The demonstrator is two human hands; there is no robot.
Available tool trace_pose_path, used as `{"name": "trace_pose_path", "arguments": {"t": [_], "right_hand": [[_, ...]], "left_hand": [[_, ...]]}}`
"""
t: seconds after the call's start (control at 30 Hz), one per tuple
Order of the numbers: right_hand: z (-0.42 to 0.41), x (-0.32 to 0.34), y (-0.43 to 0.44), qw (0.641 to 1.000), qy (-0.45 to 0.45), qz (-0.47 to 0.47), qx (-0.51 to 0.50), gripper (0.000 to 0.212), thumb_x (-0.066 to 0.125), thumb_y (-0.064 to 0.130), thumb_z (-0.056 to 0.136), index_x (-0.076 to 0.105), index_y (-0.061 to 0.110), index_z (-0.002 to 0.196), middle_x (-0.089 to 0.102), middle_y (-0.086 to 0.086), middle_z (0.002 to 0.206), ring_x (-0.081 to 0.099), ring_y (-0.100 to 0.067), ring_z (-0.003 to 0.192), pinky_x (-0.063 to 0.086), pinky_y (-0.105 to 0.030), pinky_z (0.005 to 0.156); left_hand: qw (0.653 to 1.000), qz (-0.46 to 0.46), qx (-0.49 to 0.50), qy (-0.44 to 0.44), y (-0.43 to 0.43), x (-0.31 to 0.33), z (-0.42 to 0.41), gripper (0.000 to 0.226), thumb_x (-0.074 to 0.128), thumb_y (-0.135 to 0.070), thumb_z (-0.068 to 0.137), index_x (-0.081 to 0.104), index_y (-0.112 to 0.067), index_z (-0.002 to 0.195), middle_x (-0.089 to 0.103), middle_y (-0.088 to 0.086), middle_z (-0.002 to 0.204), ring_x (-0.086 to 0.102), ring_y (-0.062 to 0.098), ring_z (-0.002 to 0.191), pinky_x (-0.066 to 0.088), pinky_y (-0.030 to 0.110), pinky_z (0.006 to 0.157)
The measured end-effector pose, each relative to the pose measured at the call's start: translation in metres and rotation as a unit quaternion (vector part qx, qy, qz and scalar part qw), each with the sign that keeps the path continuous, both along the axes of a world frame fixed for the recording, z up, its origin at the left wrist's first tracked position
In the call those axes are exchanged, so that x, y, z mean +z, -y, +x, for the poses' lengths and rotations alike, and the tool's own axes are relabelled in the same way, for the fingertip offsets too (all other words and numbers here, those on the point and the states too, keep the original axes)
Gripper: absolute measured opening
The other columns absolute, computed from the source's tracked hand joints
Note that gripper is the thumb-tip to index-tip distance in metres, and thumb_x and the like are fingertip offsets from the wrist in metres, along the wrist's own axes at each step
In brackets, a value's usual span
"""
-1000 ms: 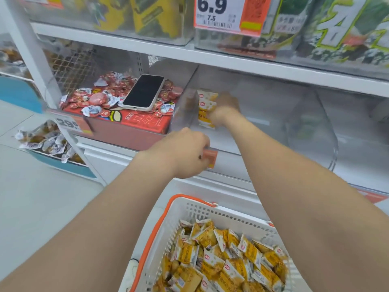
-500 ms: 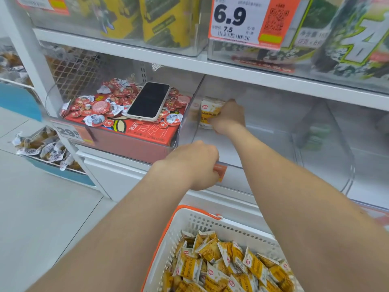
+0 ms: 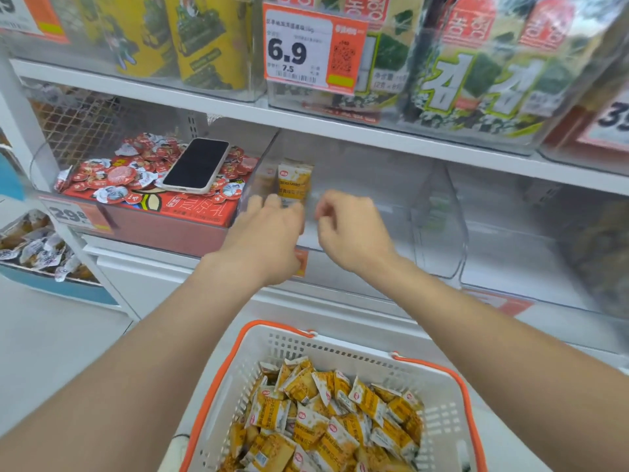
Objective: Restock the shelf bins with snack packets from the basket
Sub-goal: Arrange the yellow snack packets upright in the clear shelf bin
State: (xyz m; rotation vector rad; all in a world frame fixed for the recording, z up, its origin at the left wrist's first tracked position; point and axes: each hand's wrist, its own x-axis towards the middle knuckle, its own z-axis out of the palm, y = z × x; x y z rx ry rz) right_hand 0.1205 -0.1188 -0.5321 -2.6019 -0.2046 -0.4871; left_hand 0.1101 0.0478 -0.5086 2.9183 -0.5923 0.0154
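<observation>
One yellow snack packet [image 3: 294,180] stands upright at the left rear of a clear shelf bin [image 3: 439,219]. My left hand [image 3: 267,233] reaches over the bin's low front, its fingers ending just short of the packet's base and holding nothing. Right beside it my right hand [image 3: 349,228] hovers at the bin's front, with loosely curled fingers that hold nothing. Below me a white basket [image 3: 442,420] with orange handles holds several more yellow packets [image 3: 323,424].
A phone [image 3: 195,170] lies on a red box of round snack cups [image 3: 153,206] in the bin to the left. Seaweed packs and a 6.9 price tag [image 3: 306,49] fill the shelf above. Wrapped snacks [image 3: 34,248] sit in a low bin at far left.
My right hand has let go of the packet and drawn back to the bin's front. My left hand has left the bin's front lip and moved forward toward the packet.
</observation>
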Motion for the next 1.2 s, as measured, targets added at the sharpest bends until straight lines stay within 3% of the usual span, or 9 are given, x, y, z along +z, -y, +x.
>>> {"name": "trace_pose_path", "arguments": {"t": [0.17,0.3,0.4,0.5,0.67,0.83,0.93,1.0,1.2], "right_hand": [[-0.11,-0.003,0.019,0.972,-0.02,-0.194,0.134,0.017,0.045,0.027,0.082,0.061,0.022,0.084,0.066,-0.004,0.073,0.061,-0.035,0.068,0.038,-0.034,0.054],[-0.152,-0.048,0.019,0.872,-0.266,-0.354,0.207,0.014,0.048,0.024,0.093,0.06,0.016,0.095,0.051,-0.002,0.078,0.058,-0.031,0.075,0.034,-0.031,0.051],[-0.17,-0.093,0.024,0.815,-0.345,-0.407,0.225,0.01,0.049,0.018,0.099,0.049,0.018,0.089,0.038,0.002,0.077,0.054,-0.028,0.076,0.042,-0.033,0.057],[-0.184,-0.136,0.029,0.791,-0.384,-0.424,0.219,0.015,0.048,0.008,0.1,0.056,0.014,0.112,0.043,0.0,0.083,0.049,-0.022,0.069,0.046,-0.036,0.06],[-0.187,-0.207,0.016,0.844,-0.409,-0.307,0.163,0.042,0.05,0.001,0.099,0.044,0.008,0.141,0.055,-0.01,0.107,0.054,-0.024,0.08,0.044,-0.036,0.054],[-0.183,-0.251,0.0,0.876,-0.411,-0.233,0.096,0.042,0.054,0.017,0.101,0.044,0.008,0.14,0.057,-0.015,0.12,0.05,-0.036,0.115,0.045,-0.046,0.086],[-0.18,-0.258,-0.002,0.881,-0.421,-0.208,0.059,0.018,0.056,0.031,0.101,0.055,0.016,0.091,0.057,-0.007,0.087,0.051,-0.031,0.092,0.047,-0.044,0.086],[-0.176,-0.258,-0.005,0.885,-0.433,-0.163,0.058,0.036,0.058,0.018,0.095,0.041,0.017,0.064,0.043,-0.004,0.061,0.044,-0.026,0.066,0.046,-0.038,0.065],[-0.15,-0.204,-0.008,0.915,-0.384,-0.037,0.119,0.01,0.042,0.015,0.104,0.048,0.013,0.095,0.059,-0.01,0.083,0.053,-0.026,0.069,0.044,-0.041,0.062]], "left_hand": [[0.997,-0.06,-0.006,-0.037,0.003,-0.002,-0.04,0.017,0.072,-0.025,0.083,0.055,-0.027,0.084,0.061,-0.006,0.089,0.06,0.026,0.095,0.053,0.038,0.077],[0.965,0.092,-0.152,-0.195,0.022,-0.024,-0.081,0.014,0.068,-0.04,0.093,0.063,-0.028,0.1,0.057,-0.012,0.091,0.053,0.016,0.09,0.042,0.03,0.075],[0.924,0.181,-0.2,-0.27,0.035,-0.06,-0.105,0.022,0.06,-0.046,0.097,0.062,-0.031,0.112,0.056,-0.012,0.1,0.058,0.018,0.1,0.051,0.035,0.089],[0.893,0.239,-0.221,-0.312,0.039,-0.088,-0.119,0.023,0.054,-0.04,0.099,0.064,-0.024,0.112,0.064,-0.005,0.104,0.059,0.02,0.094,0.051,0.036,0.082],[0.877,0.307,-0.212,-0.302,0.037,-0.106,-0.117,0.026,0.047,-0.029,0.102,0.067,-0.012,0.098,0.056,0.001,0.087,0.048,0.022,0.073,0.039,0.03,0.063],[0.879,0.316,-0.207,-0.291,0.032,-0.109,-0.105,0.027,0.046,-0.029,0.105,0.064,-0.014,0.092,0.059,0.001,0.083,0.051,0.019,0.068,0.046,0.033,0.067],[0.887,0.303,-0.204,-0.28,0.025,-0.111,-0.095,0.027,0.043,-0.029,0.105,0.06,-0.016,0.087,0.054,0.0,0.08,0.046,0.021,0.068,0.043,0.034,0.066],[0.892,0.299,-0.19,-0.281,0.021,-0.108,-0.091,0.022,0.043,-0.027,0.104,0.058,-0.017,0.092,0.054,0.0,0.086,0.045,0.022,0.073,0.039,0.031,0.064],[0.908,0.287,-0.162,-0.258,0.015,-0.083,-0.084,0.028,0.051,-0.031,0.104,0.065,-0.014,0.121,0.064,0.004,0.123,0.062,0.026,0.106,0.045,0.032,0.079]]}}
